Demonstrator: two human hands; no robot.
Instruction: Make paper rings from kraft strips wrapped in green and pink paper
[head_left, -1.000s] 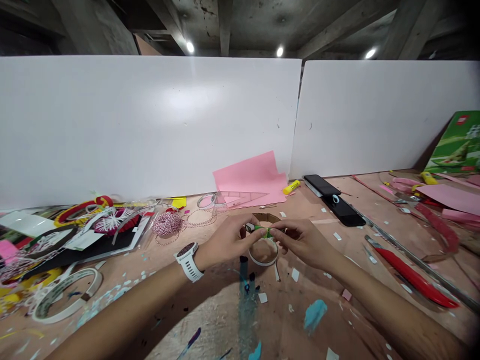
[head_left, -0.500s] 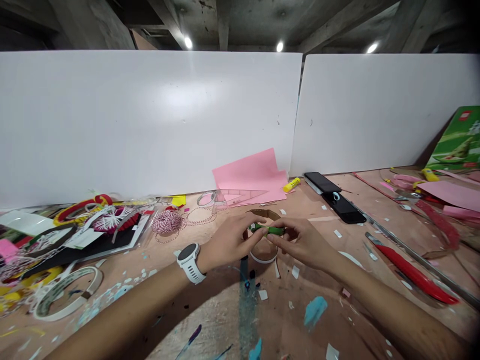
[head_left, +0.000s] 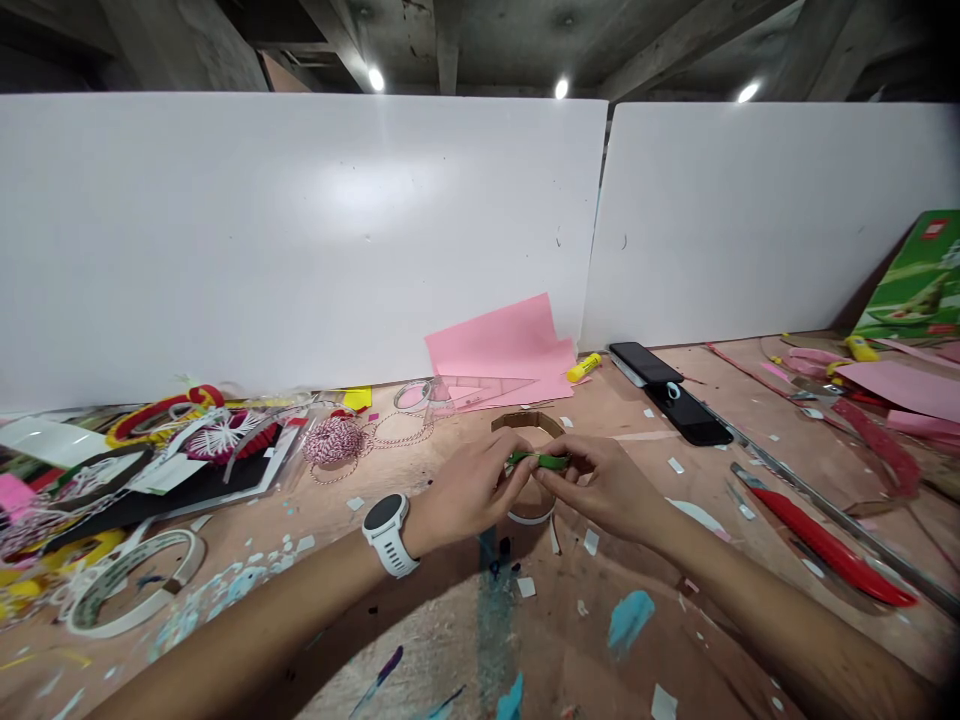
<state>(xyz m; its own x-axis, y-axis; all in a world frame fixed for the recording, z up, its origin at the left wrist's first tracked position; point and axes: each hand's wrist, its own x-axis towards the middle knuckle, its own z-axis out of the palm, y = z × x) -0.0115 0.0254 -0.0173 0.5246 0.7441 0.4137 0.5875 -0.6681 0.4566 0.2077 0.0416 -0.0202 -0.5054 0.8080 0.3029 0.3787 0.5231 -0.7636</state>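
Observation:
Between the fingertips of both hands is a small green strip [head_left: 553,462], perhaps folded paper or ribbon. My left hand [head_left: 474,485], with a white watch [head_left: 388,533] on its wrist, pinches the strip's left part. At the other side, the thumb and fingers of my right hand [head_left: 609,487] grip its right end. Below and behind the fingers a brown ring-shaped band [head_left: 527,420] with a pale lower edge shows on the table; the hands hide its middle. I cannot tell whether strip and band touch.
A red utility knife [head_left: 832,550] and a metal ruler [head_left: 847,518] lie right, near two phones [head_left: 694,415]. Pink paper [head_left: 495,345], a set square [head_left: 487,388] and a yellow glue stick [head_left: 583,368] are behind. Left are a twine ball [head_left: 335,440] and a tape roll [head_left: 124,622].
My left hand and watch have shifted slightly right, towards my right hand. More of the brown band's far side shows. Both hands keep their pinch on the green strip.

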